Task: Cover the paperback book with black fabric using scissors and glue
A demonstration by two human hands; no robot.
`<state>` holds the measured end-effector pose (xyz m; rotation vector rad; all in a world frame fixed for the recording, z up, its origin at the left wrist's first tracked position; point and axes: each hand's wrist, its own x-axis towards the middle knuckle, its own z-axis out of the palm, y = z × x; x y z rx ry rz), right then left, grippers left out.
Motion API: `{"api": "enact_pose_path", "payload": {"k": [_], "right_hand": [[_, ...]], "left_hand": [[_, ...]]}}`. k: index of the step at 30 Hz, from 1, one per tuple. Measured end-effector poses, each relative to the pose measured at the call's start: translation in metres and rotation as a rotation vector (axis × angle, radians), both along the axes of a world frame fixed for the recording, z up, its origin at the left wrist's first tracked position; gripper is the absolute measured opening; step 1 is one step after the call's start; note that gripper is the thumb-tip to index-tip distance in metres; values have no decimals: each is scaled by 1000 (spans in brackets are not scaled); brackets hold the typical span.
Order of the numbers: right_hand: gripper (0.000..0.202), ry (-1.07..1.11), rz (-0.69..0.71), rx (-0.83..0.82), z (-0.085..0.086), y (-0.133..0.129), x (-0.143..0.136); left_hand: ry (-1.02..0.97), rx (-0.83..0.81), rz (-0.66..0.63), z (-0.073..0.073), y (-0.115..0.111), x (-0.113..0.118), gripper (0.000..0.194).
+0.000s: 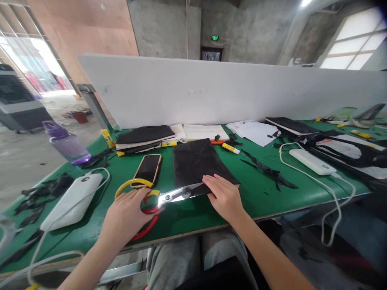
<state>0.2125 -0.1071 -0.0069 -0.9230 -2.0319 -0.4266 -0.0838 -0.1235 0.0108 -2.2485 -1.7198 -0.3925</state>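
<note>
My left hand (128, 213) is closed round the handles of large scissors (178, 195), one handle yellow and one red. The blades point right along the near edge of a black sheet-covered piece (196, 163) lying on the green table (178, 219). On the near right corner of that piece rests my right hand (223, 197), its fingers close together by the blade tips and pressed on the black material. What lies under its fingertips is partly hidden.
A phone (148, 169) lies behind the scissors. White power banks (72, 201) with cables sit left and right (313, 162). Glue sticks (230, 148), black scraps (269, 171), papers (256, 132) and a purple bottle (66, 143) surround the work. A white partition (193, 92) stands behind.
</note>
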Motion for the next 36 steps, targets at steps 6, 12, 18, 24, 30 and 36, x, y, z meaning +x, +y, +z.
{"api": "enact_pose_path", "payload": {"k": [6, 12, 18, 24, 30, 36], "right_hand": [[48, 27, 9, -2, 3, 0, 0], [47, 48, -1, -3, 3, 0, 3], [48, 51, -10, 4, 2, 1, 3], [44, 67, -43, 24, 2, 0, 2], [48, 75, -47, -4, 1, -1, 2], [51, 89, -37, -28, 2, -1, 2]], "left_hand": [[24, -20, 58, 5, -4, 3, 34], [46, -87, 119, 5, -4, 1, 33], [20, -170, 156, 6, -6, -2, 29], [24, -218, 179, 10, -8, 3, 25], [22, -148, 59, 2, -5, -4, 22], [78, -13, -52, -1, -3, -11, 27]]}}
